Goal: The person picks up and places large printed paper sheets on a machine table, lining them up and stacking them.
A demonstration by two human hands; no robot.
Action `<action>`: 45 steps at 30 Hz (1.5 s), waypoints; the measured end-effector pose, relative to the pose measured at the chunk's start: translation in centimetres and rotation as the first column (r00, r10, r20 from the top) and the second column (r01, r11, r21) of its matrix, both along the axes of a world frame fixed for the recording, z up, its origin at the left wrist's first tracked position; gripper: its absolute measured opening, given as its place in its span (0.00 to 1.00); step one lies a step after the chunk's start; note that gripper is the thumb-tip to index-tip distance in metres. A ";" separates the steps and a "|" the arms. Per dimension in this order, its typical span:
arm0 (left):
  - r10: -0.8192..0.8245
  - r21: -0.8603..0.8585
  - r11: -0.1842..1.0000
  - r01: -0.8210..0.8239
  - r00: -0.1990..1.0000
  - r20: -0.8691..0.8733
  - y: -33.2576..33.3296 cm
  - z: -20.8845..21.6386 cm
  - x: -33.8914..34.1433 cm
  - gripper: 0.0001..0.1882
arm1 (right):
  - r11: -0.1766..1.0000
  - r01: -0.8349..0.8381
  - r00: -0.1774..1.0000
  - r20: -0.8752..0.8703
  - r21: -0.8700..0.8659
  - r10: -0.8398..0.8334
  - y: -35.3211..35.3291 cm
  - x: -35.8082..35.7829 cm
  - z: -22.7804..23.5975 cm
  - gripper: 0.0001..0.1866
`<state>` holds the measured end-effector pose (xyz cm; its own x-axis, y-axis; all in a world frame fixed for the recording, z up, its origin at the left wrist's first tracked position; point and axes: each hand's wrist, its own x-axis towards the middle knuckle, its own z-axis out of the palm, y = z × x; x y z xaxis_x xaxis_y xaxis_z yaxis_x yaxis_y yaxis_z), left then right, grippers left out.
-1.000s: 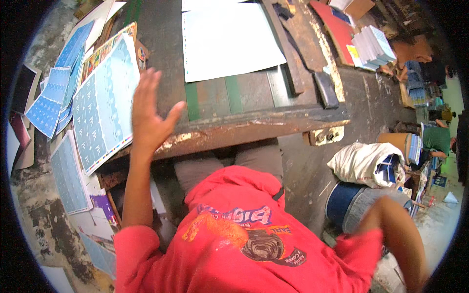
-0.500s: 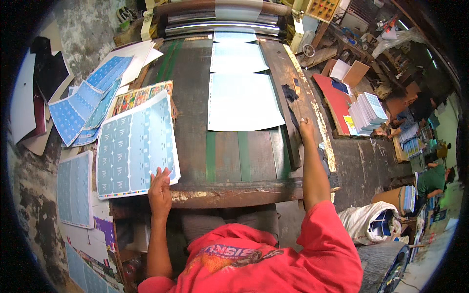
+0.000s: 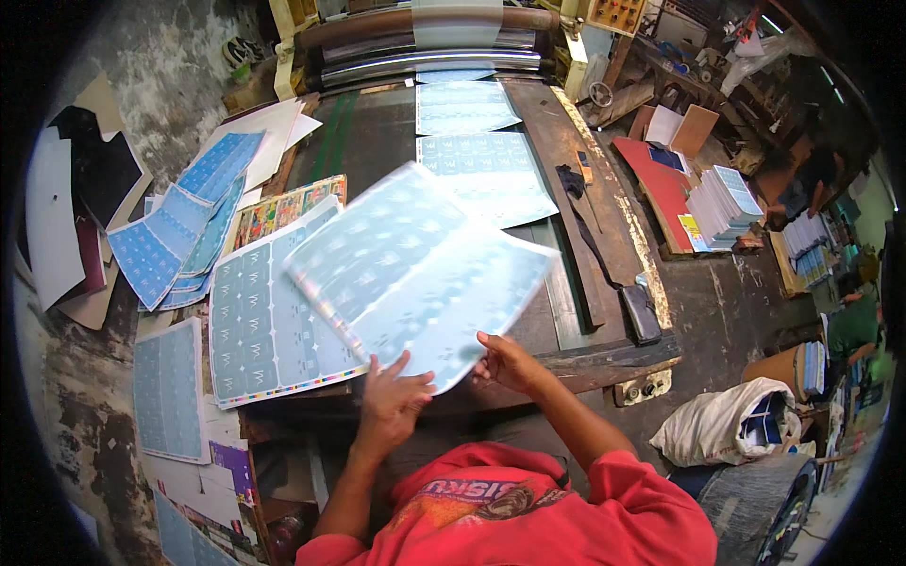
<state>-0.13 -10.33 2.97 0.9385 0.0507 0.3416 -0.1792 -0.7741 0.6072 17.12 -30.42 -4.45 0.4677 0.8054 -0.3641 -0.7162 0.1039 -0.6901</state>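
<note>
Pale-blue printed paper sheet [image 3: 425,274] held bent, far side of both hands

At L, flat stack of blue-grey, white-bordered paper sheets [image 3: 250,321] on dark wooden table [image 3: 533,325]; then bare L hand [image 3: 389,406], fingers spread at sheet's near edge, can't tell if gripping; sheet itself overlaps stack in view, long axis unclear b/c of curve & blur, both hands abt equally near; R hand [image 3: 510,363] pinches its near-R edge btwn thumb & fingers

- Two, bare: left hand [image 3: 392,410], 7 o'clock; right hand [image 3: 507,364], 5 o'clock
- One blurred sheet [image 3: 425,269], centre
- Three blue sheets [image 3: 491,174] on one desk [image 3: 377,132], 12 o'clock
- One white sack [image 3: 706,429], 4 o'clock
- One red board [image 3: 653,195], 2 o'clock
- One handwheel [image 3: 600,94], 1 o'clock
</note>
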 end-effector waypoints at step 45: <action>-0.677 0.292 0.736 0.611 0.656 0.334 -7.3 20.6 1.7 0.17 | 0.873 0.286 0.901 -0.200 -0.395 -0.385 -5.9 -9.6 -3.5 0.21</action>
<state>1.59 -17.63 23.59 0.4949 -0.5938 0.6344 -0.8597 -0.4408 0.2581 7.55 -36.37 -8.00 0.5326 0.4147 -0.7378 -0.8409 0.1603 -0.5170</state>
